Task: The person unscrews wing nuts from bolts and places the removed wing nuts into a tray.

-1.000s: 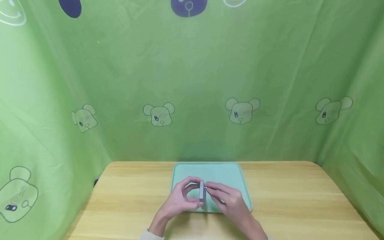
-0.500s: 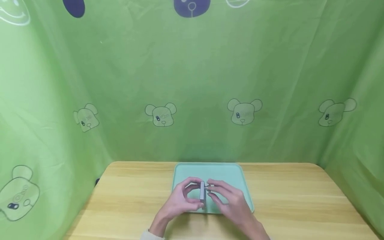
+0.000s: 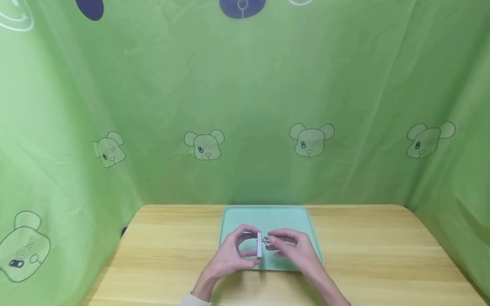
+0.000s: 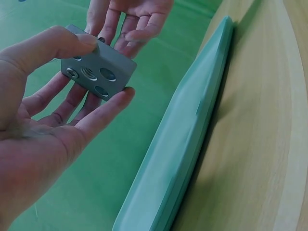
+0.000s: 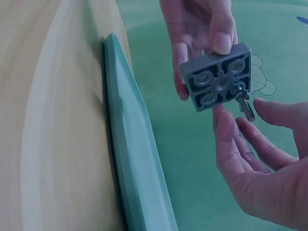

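My left hand point(image 3: 231, 255) holds a small grey metal block point(image 4: 113, 62) upright by its edges, thumb on one edge and fingers on the opposite one. Its one face shows several round holes, one threaded; the other face, in the right wrist view, has recessed channels around round bosses. From that recessed side a shiny screw-like metal piece point(image 5: 246, 107) sticks out toward my right hand point(image 5: 269, 168). Thumb and fingertips of the right hand surround the free end of this piece, spread slightly apart with a small gap beside it.
Beneath both hands a mint-green tray point(image 3: 268, 216) lies on the wooden table point(image 3: 172, 238). A green curtain point(image 3: 245, 93) with bear-face prints encloses the back and both sides of the table.
My right hand has drawn back slightly to the right from the block, its fingers shifting around the metal piece, more of which now shows. The left hand keeps its hold on the block.
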